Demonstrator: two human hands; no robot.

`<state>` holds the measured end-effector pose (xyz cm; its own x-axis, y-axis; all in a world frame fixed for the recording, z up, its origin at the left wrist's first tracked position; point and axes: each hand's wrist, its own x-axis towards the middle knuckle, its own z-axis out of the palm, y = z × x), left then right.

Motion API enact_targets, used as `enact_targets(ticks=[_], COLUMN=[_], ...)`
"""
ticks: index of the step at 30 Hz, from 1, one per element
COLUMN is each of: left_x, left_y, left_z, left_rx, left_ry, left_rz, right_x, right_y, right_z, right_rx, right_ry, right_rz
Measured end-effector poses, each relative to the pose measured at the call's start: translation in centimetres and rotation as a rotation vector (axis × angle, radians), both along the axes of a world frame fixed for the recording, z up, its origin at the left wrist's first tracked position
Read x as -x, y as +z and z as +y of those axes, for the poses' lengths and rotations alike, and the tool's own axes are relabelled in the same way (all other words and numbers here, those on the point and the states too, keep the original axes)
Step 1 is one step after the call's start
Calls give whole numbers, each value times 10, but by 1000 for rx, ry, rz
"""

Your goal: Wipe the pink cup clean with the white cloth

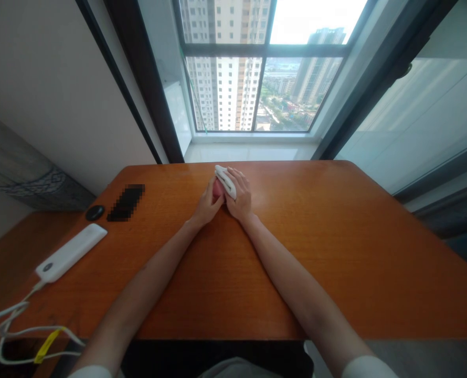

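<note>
Both hands are together over the far middle of the wooden table [336, 252]. My left hand [205, 206] is closed around a small pinkish-red object [218, 189], whose shape is mostly covered by fingers and cloth. With my right hand [240, 195], I hold a folded white cloth [226, 181] against that object's right side. The cloth's upper end sticks out above the fingers. My right fingers lie together along the cloth, and the thumbs of both hands come close to each other at the near side.
On the left side lie a white power strip [72, 252] with a looped white cable [36, 329], a round black object [95, 212] and a dark pixelated rectangle [126, 202]. A yellow tag [46, 346] hangs on the cable. Beyond the table's far edge is a window [263, 51].
</note>
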<state>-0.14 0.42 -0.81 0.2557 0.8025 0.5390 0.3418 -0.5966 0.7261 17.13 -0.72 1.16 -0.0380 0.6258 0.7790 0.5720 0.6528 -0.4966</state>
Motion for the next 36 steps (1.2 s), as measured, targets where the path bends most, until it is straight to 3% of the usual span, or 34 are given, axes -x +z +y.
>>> enact_targets(ticks=[7,12,19,25,31,36], left_x=[-1,1,-1,0,-1,1], left_y=[3,-2,2,-3,1,-5], left_z=[-1,2,-1,2,0,4], left_rx=[-6,7,-9,9,-3,0], left_ry=[-15,-22,-33,-52,-36,-61], left_rz=[8,-14,-11,-34,-11,-42], right_x=[1,4,2,4,3,2], right_y=[-3,2,-1,2,-5,0], right_z=[5,-4,2,-5,7,-1], right_rx=[106,-70,49,-91,69,-60], right_ry=[-98,-6,-139,-21,-121,-4], right_rz=[224,-62,105,-112,192,-56])
